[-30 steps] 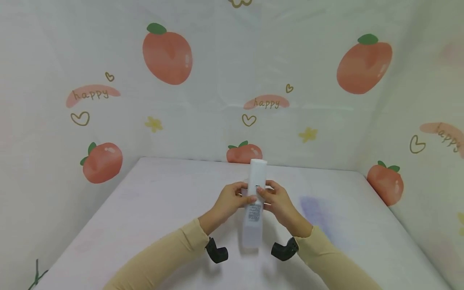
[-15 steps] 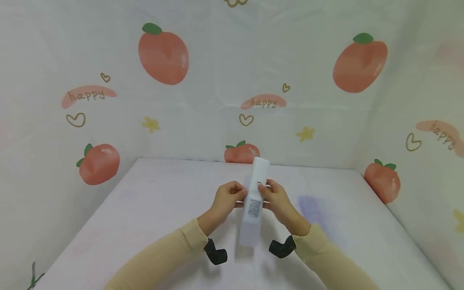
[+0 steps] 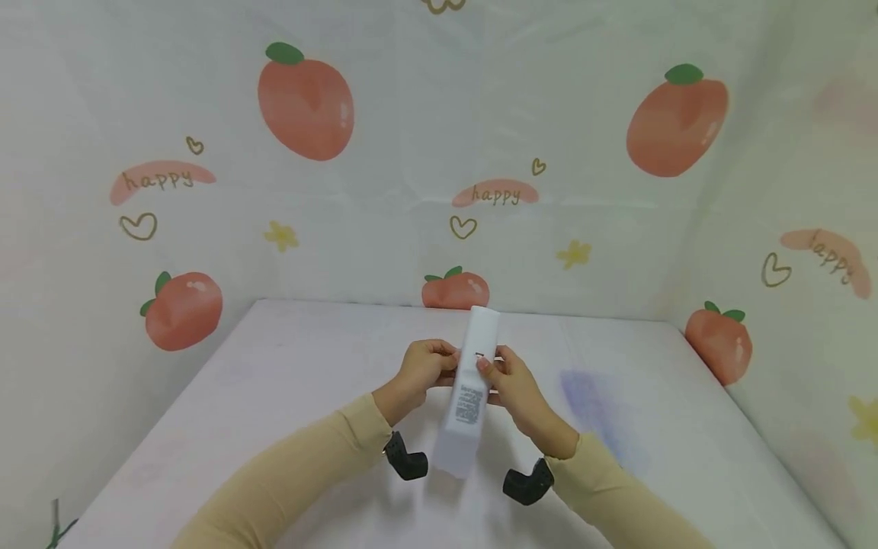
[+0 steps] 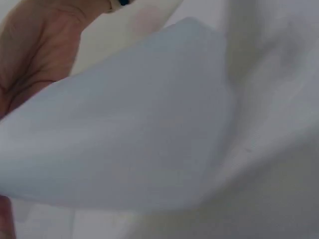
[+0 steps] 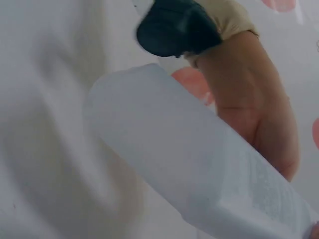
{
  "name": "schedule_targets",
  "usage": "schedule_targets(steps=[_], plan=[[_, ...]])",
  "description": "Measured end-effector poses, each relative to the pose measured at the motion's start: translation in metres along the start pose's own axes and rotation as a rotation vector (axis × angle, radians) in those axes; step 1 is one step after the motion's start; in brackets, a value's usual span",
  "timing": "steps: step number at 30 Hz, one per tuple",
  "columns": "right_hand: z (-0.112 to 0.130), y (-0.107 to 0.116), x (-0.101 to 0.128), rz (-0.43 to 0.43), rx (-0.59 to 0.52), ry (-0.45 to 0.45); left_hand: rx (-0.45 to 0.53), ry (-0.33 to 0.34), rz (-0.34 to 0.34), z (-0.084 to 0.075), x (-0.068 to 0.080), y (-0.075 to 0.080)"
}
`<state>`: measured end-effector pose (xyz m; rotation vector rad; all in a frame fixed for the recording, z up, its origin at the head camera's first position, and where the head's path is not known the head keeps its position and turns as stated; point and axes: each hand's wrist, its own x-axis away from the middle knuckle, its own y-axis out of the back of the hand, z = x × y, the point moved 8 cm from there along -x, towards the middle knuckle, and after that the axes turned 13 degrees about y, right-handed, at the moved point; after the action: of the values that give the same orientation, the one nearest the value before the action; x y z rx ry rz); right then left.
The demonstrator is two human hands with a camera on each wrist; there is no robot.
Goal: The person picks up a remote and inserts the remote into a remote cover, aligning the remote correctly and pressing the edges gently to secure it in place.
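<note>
We count one bottle (image 3: 469, 396) — white, tall, with a block of small print on its side — and two hands on it; it hangs tilted above the middle of the table (image 3: 274, 396), cap end toward the far edge, base toward the near edge. The left hand (image 3: 421, 370) curls its fingers round the bottle's upper part from one side; the right hand (image 3: 511, 385) pinches the same part from the other, thumb on the front. What the bottle contains we cannot tell; its wall is opaque. Each of the two wrists carries one black camera mount (image 3: 405, 461) — two in all; the two sleeves (image 3: 302, 476) are tan.
</note>
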<state>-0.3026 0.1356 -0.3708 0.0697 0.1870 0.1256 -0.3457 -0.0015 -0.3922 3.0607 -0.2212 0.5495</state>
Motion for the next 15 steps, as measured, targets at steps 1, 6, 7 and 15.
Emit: schedule_targets(steps=[1, 6, 7, 15], plan=[[0.0, 0.001, -0.001, -0.008, 0.0, 0.003, 0.011, -0.012, -0.002, 0.001, -0.001, 0.0], [-0.005, 0.007, -0.011, -0.042, -0.041, 0.008, 0.088, -0.115, 0.007, 0.002, 0.0, -0.001], [-0.007, 0.008, -0.013, -0.044, -0.049, 0.003, 0.079, -0.133, 0.018, 0.001, 0.001, -0.002], [-0.016, 0.014, -0.021, -0.013, -0.05, -0.018, -0.2, -0.167, 0.08, -0.002, 0.009, -0.015]])
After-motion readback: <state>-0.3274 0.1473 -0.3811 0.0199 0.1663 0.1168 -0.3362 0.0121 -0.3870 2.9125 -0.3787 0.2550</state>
